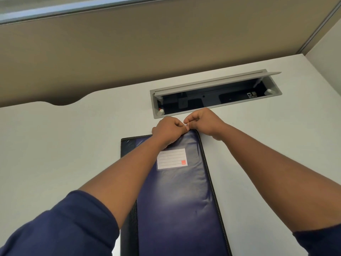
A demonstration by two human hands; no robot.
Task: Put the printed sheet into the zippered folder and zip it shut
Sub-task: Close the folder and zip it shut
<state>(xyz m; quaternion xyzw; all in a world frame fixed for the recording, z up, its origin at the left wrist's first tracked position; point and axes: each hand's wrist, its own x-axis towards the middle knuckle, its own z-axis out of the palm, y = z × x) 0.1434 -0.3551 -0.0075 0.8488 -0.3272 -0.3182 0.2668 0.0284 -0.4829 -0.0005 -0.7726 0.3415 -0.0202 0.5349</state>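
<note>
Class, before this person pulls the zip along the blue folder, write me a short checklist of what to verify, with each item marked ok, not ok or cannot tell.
1. Folder lies flat on the desk: ok.
2. Both hands meet at the folder's far corner, left hand, right hand: ok.
3. Zip pull pinched in the fingers: cannot tell, too small.
4. Printed sheet fully inside: cannot tell, no sheet visible.
5. Zip edge free of obstructions: ok along the visible right side.
6. Open cable hatch just beyond the hands: not ok, close to the knuckles.
</note>
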